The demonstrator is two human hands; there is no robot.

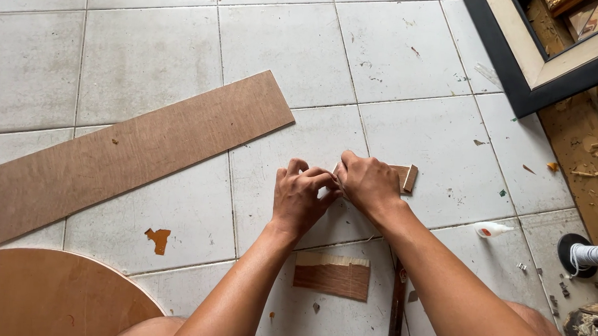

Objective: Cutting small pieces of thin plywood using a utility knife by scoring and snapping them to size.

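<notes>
My left hand (300, 197) and my right hand (366, 182) meet over the white tiled floor, fingers curled together on a small wooden piece (407, 177) that pokes out to the right of my right hand. Most of that piece is hidden under the hands. A short rectangular scrap of brown veneer (332, 274) lies on the floor just below my left wrist. A thin dark wooden strip (397, 312) runs toward me under my right forearm.
A long plywood board (127, 154) lies diagonally at the left. A round wooden panel (42, 297) sits at the bottom left. A small white glue bottle (492, 230) lies at the right, a dark picture frame (526, 71) leans top right, and wood shavings (592, 179) lie scattered at the right.
</notes>
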